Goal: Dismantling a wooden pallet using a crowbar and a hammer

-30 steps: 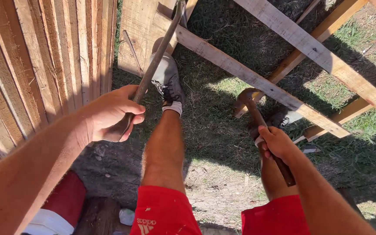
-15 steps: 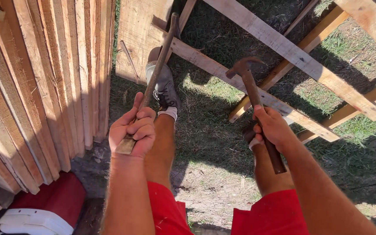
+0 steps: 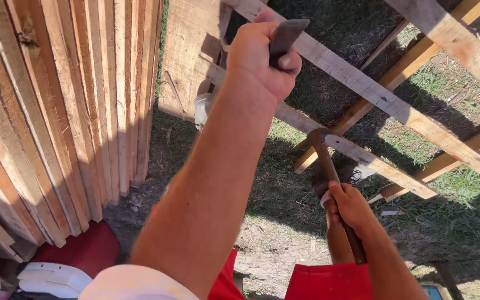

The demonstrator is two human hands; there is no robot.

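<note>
Right hand [image 3: 350, 206] clamped on hammer [image 3: 329, 166] handle, low, head against pallet slat [image 3: 362, 89]. Left hand [image 3: 265, 53] raised, clamped on flat pry bar [image 3: 285, 34], lower end hidden behind arm. Open gaps between slats showed shaded grass [image 3: 445, 105]. Stacked boards [image 3: 56, 111] leaned along left edge. Feet largely hidden.

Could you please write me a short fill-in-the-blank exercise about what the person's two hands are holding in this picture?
1. The right hand grips the handle of a ____, whose head rests against the wooden slat.
2. The left hand is shut around a dark metal ____.
3. The stacked boards stand on the person's ____ side.
4. The ground under the frame is partly covered with ____.

Missing words: hammer; bar; left; grass
</note>
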